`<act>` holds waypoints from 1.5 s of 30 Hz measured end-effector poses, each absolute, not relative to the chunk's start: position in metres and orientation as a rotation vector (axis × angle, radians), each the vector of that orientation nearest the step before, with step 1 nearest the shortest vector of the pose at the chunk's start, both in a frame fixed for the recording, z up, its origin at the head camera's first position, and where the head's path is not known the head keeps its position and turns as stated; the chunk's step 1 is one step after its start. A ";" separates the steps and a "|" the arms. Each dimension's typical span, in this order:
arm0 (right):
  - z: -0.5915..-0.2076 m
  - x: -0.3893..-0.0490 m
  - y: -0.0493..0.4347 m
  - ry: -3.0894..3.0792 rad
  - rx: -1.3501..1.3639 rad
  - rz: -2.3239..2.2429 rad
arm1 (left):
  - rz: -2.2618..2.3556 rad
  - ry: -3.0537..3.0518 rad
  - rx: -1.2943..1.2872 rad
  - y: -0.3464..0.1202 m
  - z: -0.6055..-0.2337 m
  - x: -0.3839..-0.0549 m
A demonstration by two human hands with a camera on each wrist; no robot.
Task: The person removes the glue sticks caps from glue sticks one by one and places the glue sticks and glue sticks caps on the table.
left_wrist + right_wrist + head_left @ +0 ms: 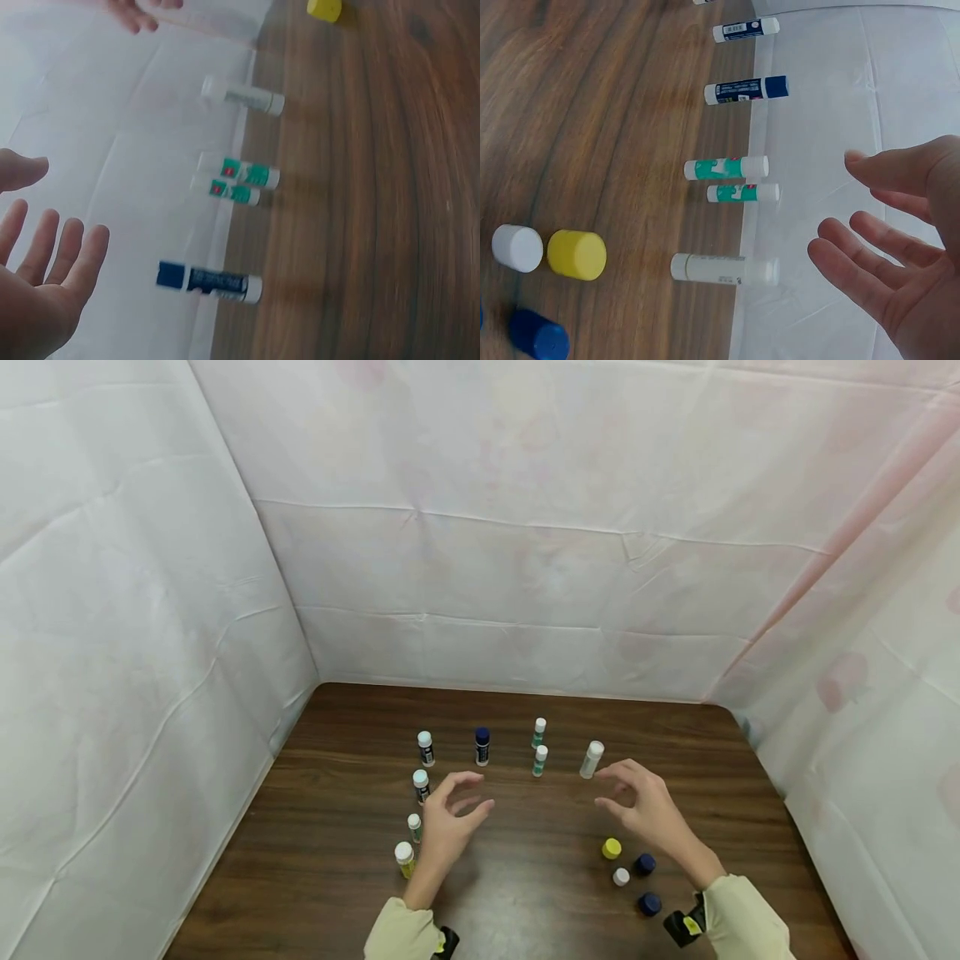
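My left hand (447, 831) hovers over the table with fingers loosely bent and nothing in them. Close to its left stand a dark-labelled glue stick (422, 787), a small green-labelled one (415, 828) and a yellow one (405, 860). My right hand (651, 806) is likewise loosely bent and holds nothing. Its fingertips overlap the edge of a white glue stick (591, 760) in the head view; the right wrist view shows them apart. Between the hands, further back, are a navy-capped glue stick (482, 747) and two green-labelled glue sticks (540, 762), all upright.
Loose caps lie near the right forearm: a yellow cap (611, 848), a white cap (621, 877) and two dark blue caps (649, 904). Another dark-labelled glue stick (426, 749) stands at the back left. White cloth walls (487, 568) rise behind and beside the wooden table (300, 860).
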State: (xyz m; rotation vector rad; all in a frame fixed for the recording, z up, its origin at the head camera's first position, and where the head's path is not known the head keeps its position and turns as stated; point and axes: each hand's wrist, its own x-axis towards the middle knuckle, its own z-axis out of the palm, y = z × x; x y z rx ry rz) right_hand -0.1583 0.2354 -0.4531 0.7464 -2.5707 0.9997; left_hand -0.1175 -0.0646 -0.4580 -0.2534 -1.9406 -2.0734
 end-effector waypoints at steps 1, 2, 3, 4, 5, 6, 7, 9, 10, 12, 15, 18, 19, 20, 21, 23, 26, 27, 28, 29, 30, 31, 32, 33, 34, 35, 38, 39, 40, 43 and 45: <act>-0.453 -0.159 0.234 -2.573 0.744 1.003 | -2.086 -1.937 -0.256 -0.061 -0.459 -0.120; -0.452 -0.160 0.233 -2.577 0.742 1.005 | -2.093 -1.938 -0.257 -0.057 -0.461 -0.122; -0.452 -0.161 0.232 -2.580 0.740 1.005 | -2.100 -1.937 -0.260 -0.054 -0.462 -0.124; -0.451 -0.162 0.231 -2.586 0.736 1.006 | -2.104 -1.939 -0.260 -0.051 -0.464 -0.126; -0.450 -0.163 0.230 -2.594 0.730 1.006 | -2.103 -1.944 -0.259 -0.048 -0.466 -0.129; -0.450 -0.164 0.229 -2.603 0.723 1.007 | -2.101 -1.947 -0.256 -0.045 -0.468 -0.131; -0.449 -0.166 0.228 -2.612 0.716 1.006 | -2.102 -1.947 -0.256 -0.043 -0.470 -0.133; -0.448 -0.168 0.227 -2.621 0.707 1.004 | -2.096 -1.949 -0.245 -0.039 -0.473 -0.137; -0.448 -0.169 0.226 -2.620 0.708 1.009 | -2.096 -1.950 -0.236 -0.037 -0.475 -0.139; -0.447 -0.172 0.224 -2.609 0.714 1.020 | -2.103 -1.944 -0.221 -0.033 -0.478 -0.142; -0.449 -0.176 0.221 -2.590 0.730 1.024 | -2.113 -1.942 -0.201 -0.029 -0.482 -0.148; -0.453 -0.180 0.219 -2.592 0.725 1.035 | -2.127 -1.938 -0.195 -0.025 -0.486 -0.154; -0.454 -0.181 0.218 -2.598 0.722 1.035 | -2.120 -1.946 -0.190 -0.024 -0.487 -0.156; -0.456 -0.182 0.217 -2.603 0.715 1.039 | -2.120 -1.949 -0.188 -0.023 -0.489 -0.159; -0.457 -0.183 0.216 -2.611 0.706 1.043 | -2.123 -1.951 -0.188 -0.022 -0.491 -0.161; -0.459 -0.184 0.214 -2.630 0.687 1.046 | -2.125 -1.960 -0.182 -0.019 -0.494 -0.165; -0.461 -0.188 0.211 -2.657 0.662 1.051 | -2.144 -1.958 -0.173 -0.015 -0.499 -0.172; -0.462 -0.189 0.210 -2.666 0.658 1.051 | -2.153 -1.950 -0.168 -0.014 -0.501 -0.174; -0.462 -0.190 0.209 -2.672 0.656 1.047 | -2.162 -1.939 -0.162 -0.012 -0.504 -0.176; -0.463 -0.191 0.208 -2.677 0.654 1.046 | -2.172 -1.931 -0.158 -0.011 -0.506 -0.178; -0.463 -0.192 0.207 -2.679 0.652 1.047 | -2.181 -1.921 -0.159 -0.010 -0.508 -0.180; -0.463 -0.193 0.207 -2.677 0.655 1.044 | -2.186 -1.905 -0.165 -0.008 -0.511 -0.183; -0.463 -0.195 0.206 -2.680 0.650 1.045 | -2.180 -1.897 -0.164 -0.005 -0.518 -0.188; -0.463 -0.196 0.206 -2.682 0.647 1.044 | -2.167 -1.895 -0.164 -0.003 -0.524 -0.193; -0.463 -0.198 0.205 -2.684 0.642 1.044 | -2.141 -1.899 -0.171 0.000 -0.531 -0.198; -0.463 -0.199 0.204 -2.685 0.635 1.044 | -2.117 -1.909 -0.169 0.002 -0.537 -0.202; -0.463 -0.202 0.201 -2.692 0.610 1.053 | -2.042 -1.934 -0.148 0.010 -0.556 -0.216; -0.463 -0.203 0.199 -2.693 0.608 1.056 | -2.022 -1.943 -0.142 0.011 -0.558 -0.217; -0.464 -0.204 0.198 -2.695 0.606 1.061 | -2.007 -1.947 -0.136 0.013 -0.561 -0.218; -0.467 -0.206 0.193 -2.708 0.599 1.088 | -1.972 -1.957 -0.112 0.016 -0.571 -0.220; -0.469 -0.208 0.190 -2.719 0.599 1.093 | -1.974 -1.966 -0.087 0.018 -0.575 -0.220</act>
